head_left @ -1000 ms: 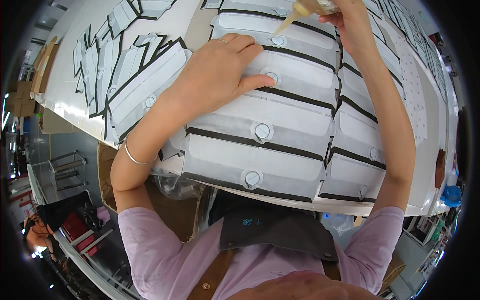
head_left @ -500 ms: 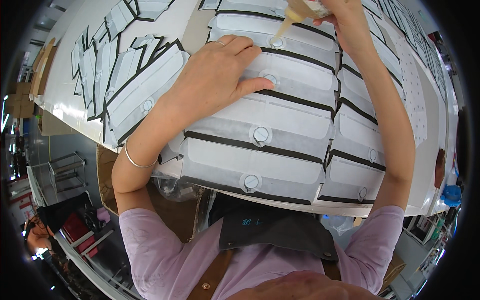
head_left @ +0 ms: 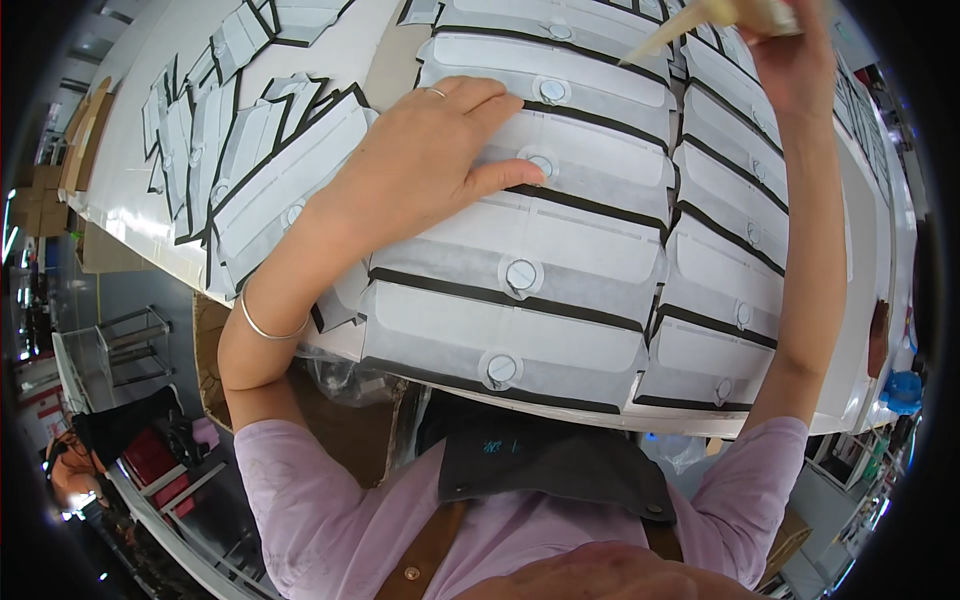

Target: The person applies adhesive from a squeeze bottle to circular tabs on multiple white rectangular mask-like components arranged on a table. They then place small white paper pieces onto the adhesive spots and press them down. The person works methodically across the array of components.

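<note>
My left hand (head_left: 430, 160) lies on a column of overlapping white sheet pieces (head_left: 570, 235) with black edge strips. Its thumb is stretched toward a small round white disc (head_left: 540, 168), and its fingers are apart with nothing held. At the top right, my right hand (head_left: 800, 70) grips a squeeze bottle (head_left: 765, 16), partly cut off by the upper edge. The bottle's long yellowish nozzle (head_left: 668, 35) points left and down over the upper pieces. Another disc (head_left: 552, 91), on the piece by my left fingertips, sits left of the nozzle tip.
A second column of similar pieces (head_left: 725, 265) runs along the right. Loose, tilted pieces (head_left: 205, 140) are heaped on the table (head_left: 120, 210) at the left. Below the table's near edge stands an open cardboard box (head_left: 340, 430) with clear plastic in it.
My right hand has moved right with the squeeze bottle, taking the nozzle away from the disc near my left fingertips. My left hand has stayed nearly still.
</note>
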Motion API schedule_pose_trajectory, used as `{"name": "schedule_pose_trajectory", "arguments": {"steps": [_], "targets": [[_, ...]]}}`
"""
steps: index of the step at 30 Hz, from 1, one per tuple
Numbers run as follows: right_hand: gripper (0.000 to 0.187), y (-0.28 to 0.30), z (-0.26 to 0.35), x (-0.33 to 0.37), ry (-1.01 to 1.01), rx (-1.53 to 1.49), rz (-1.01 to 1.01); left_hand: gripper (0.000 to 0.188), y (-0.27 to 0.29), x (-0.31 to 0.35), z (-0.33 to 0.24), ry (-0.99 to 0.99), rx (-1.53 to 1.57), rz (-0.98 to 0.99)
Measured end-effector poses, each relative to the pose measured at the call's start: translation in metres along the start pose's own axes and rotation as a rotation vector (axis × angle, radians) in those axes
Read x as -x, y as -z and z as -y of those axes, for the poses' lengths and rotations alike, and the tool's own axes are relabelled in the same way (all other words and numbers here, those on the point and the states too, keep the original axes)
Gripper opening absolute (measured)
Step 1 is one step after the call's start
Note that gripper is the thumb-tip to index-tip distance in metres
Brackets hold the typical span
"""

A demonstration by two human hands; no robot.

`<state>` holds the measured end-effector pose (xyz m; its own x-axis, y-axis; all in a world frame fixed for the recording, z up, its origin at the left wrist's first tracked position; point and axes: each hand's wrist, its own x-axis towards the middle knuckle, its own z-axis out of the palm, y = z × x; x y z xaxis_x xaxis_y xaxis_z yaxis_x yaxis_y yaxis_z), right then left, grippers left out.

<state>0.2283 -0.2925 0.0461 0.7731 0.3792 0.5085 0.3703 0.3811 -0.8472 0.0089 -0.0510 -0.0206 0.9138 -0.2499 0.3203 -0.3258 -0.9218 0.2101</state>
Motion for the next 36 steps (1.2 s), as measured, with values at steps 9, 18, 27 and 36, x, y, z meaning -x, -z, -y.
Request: {"name": "schedule_pose_trajectory", "arguments": {"steps": [9,18,27,36], "targets": [[0.039,-0.017,-0.076,-0.028,-0.181,0.086,-0.077,0.057,-0.014,-0.044,0.045,-0.074,-0.1,-0.076],[0.036,-0.032,-0.081,-0.026,-0.225,0.189,0.009,0.059,-0.035,-0.054,0.053,-0.165,-0.109,-0.189],[0.037,-0.024,-0.071,-0.029,-0.163,0.259,0.176,0.058,-0.032,-0.055,0.051,-0.152,-0.111,-0.135],[0.034,-0.044,-0.057,-0.023,-0.085,0.36,0.303,0.055,-0.024,-0.052,0.047,-0.074,-0.116,-0.02]]}}
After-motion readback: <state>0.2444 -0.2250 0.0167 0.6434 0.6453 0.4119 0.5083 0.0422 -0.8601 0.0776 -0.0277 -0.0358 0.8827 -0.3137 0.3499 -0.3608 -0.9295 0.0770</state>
